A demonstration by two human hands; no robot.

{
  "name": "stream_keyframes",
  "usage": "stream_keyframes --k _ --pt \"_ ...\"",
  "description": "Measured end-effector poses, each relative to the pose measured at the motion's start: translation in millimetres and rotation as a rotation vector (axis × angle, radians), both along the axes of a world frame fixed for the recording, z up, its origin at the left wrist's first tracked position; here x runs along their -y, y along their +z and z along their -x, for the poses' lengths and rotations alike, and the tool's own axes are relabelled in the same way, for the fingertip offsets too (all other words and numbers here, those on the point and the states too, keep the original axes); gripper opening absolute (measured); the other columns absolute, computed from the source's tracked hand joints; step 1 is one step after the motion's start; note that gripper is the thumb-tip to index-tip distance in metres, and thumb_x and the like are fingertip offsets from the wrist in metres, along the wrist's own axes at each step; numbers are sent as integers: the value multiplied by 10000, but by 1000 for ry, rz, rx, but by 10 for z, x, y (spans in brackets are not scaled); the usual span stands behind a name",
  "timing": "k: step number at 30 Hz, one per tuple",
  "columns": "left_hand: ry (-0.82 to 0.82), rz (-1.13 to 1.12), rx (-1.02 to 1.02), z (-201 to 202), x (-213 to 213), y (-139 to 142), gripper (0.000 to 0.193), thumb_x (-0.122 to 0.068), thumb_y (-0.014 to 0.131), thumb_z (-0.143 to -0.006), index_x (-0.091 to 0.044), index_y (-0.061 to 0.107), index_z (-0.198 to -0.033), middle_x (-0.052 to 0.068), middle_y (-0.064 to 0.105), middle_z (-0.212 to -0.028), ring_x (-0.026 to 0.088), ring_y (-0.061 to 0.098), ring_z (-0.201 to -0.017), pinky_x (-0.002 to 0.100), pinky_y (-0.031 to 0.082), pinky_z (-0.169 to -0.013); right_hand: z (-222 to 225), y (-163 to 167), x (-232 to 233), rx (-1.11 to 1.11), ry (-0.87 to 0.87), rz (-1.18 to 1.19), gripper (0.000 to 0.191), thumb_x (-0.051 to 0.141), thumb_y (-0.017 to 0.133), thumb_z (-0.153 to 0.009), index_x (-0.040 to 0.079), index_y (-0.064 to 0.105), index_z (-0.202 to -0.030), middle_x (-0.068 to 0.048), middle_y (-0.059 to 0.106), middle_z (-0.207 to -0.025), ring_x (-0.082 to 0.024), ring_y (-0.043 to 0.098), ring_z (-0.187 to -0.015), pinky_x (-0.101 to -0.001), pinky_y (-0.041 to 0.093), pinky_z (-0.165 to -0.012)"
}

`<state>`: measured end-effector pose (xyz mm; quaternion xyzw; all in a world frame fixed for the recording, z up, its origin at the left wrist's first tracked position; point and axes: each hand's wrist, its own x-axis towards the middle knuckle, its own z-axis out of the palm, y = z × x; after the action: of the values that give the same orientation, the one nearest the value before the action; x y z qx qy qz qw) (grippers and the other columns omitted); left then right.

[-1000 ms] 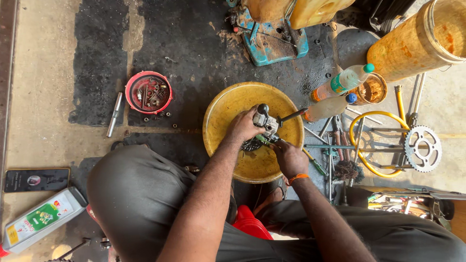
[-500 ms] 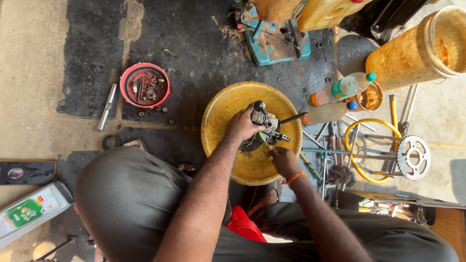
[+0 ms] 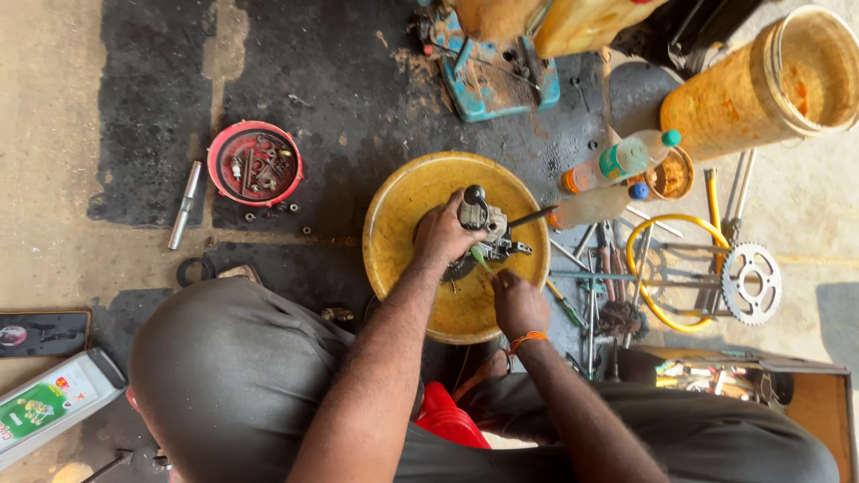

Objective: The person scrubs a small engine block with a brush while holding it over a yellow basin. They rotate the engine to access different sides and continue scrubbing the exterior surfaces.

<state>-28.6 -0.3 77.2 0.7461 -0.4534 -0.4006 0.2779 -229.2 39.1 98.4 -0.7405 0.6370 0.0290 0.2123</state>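
Note:
I sit over a round yellow basin (image 3: 403,210) on an oil-stained floor. My left hand (image 3: 443,234) grips a small grey metal engine part (image 3: 483,228) held over the basin's middle. My right hand (image 3: 517,302) sits just below and to the right of it, closed on a thin green-handled tool (image 3: 481,259) whose tip reaches the part. A dark rod sticks out of the part to the right.
A red bowl of small metal parts (image 3: 256,164) lies left of the basin, a metal tube (image 3: 185,204) beside it. Two plastic bottles (image 3: 617,161), a sprocket (image 3: 752,283), a yellow ring (image 3: 667,268) and loose tools lie right. An orange bucket (image 3: 761,89) stands at far right.
My right hand has slid down and away from the part, now holding the green-handled tool against it. The view has shifted slightly; my left hand keeps its grip.

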Motion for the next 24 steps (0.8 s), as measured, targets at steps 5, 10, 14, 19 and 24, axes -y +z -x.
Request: stream_keyframes --k 5,10,14,19,24 --pt "11 38 -4 28 36 -25 999 -387 894 -706 -214 378 -1543 156 670 -1298 343 648 -1202 472 517 -1033 35 -345 108 316 -3 -97 317 439 598 -1080 177 767 -1028 -84 758 -849 -291 747 -786 -461 575 -710" --pt "-18 35 -4 16 19 -57 990 -397 896 -709 -246 388 -1545 145 697 -1283 324 670 -1201 450 542 -1031 304 -100 152 -269 258 223 229 301 536 -1037 212 707 -1160 -99 693 -902 -304 740 -733 -474 564 -662" --pt "5 -52 -31 44 29 9 1014 -389 878 -729 -271 335 -1577 125 687 -1288 312 675 -1179 459 538 -1014 231 -226 112 62 61 46 302 411 586 -1053 154 742 -1027 -102 708 -833 -355 735 -803 -490 563 -679" --pt "-32 -101 15 109 49 97 978 -402 895 -737 -304 360 -1551 135 678 -1267 312 655 -1187 458 543 -1016 36 -437 100 607 -340 -515 375 430 575 -1122 91 729 -1078 -51 561 -683 -433 420 -691 -480 407 -565" --pt "-35 3 -4 55 12 47 982 -387 897 -710 -272 378 -1536 112 705 -1252 298 677 -1174 449 533 -1040 179 56 20 -135 123 180 276 391 584 -1039 147 706 -994 -92 689 -857 -346 729 -740 -489 536 -621"
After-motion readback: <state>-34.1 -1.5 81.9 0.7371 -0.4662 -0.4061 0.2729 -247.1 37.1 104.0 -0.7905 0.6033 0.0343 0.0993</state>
